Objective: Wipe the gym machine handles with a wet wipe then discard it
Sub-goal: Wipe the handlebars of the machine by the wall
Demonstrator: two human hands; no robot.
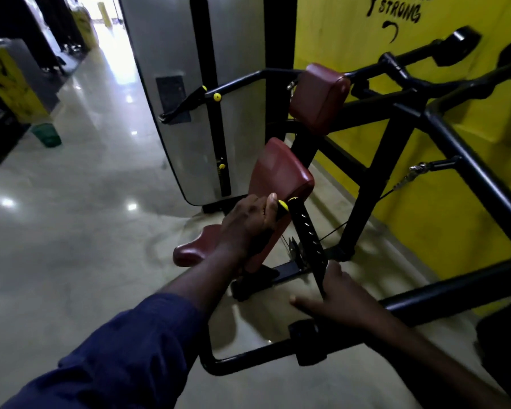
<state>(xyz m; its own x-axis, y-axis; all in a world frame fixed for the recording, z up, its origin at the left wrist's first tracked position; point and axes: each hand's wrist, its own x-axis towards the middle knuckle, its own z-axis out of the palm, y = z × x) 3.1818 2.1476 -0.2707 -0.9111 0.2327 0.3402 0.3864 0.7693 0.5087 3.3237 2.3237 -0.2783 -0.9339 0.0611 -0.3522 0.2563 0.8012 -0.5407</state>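
A black-framed gym machine (443, 137) with maroon pads stands against a yellow wall. My left hand (248, 222) grips a short black handle with a yellow end cap (283, 205), just below the maroon chest pad (281, 169). My right hand (337, 293) rests on the lower black handle bar (443, 293), thumb stretched out to the left and fingers spread. No wet wipe shows in either hand; whatever lies under my right palm is hidden. The bar's thick black grip (307, 340) sits just below that hand.
A grey weight-stack shroud (186, 98) stands behind the pads. The maroon seat (195, 249) is under my left forearm. A small green bin (46, 134) sits on the shiny floor at far left, beside a yellow-and-grey pillar (6, 81).
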